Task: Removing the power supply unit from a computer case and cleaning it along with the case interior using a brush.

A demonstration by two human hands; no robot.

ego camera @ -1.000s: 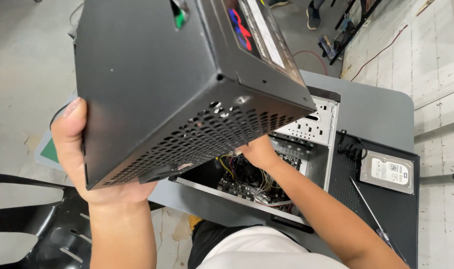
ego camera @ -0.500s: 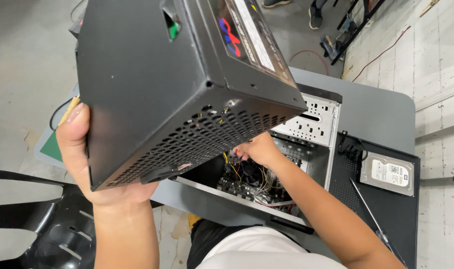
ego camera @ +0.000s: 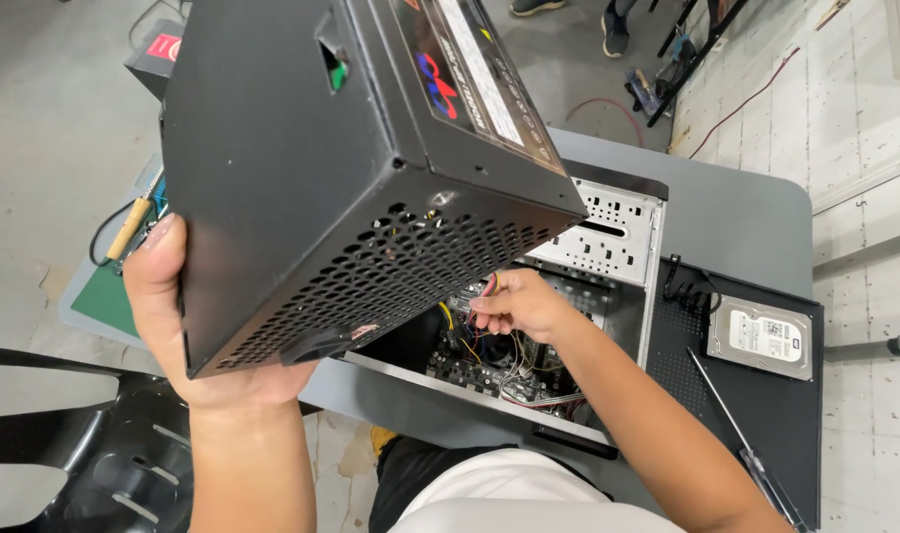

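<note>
The biggest thing here is the one grey table (ego camera: 736, 207), and on it lies one open computer case (ego camera: 608, 247) with its side off, metal drive cage showing pale. Held up above and in front of that case is one black power supply (ego camera: 341, 188), a perforated steel box; the left hand (ego camera: 188, 336) cups it from beneath, thumb up the near side and fingers wrapped under the bottom edge, so the box sits just over the palm. The right hand (ego camera: 514, 304) is down inside the case, fingers closed in a pinch on a bunch of coloured wires (ego camera: 470, 316), red, yellow and black, that run from the box toward the board below those fingertips. To my eye the box is already lifted free of its bay and the cables are being worked loose; the next move would call for a steady pull at the plug, not the wires, while the other hand bears the weight. Well to the right of the pinching fingers lies one black side panel (ego camera: 766, 415), carrying one hard drive (ego camera: 764, 338) and one long screwdriver (ego camera: 736, 434). One black chair (ego camera: 95, 444) stands below the left wrist.
</note>
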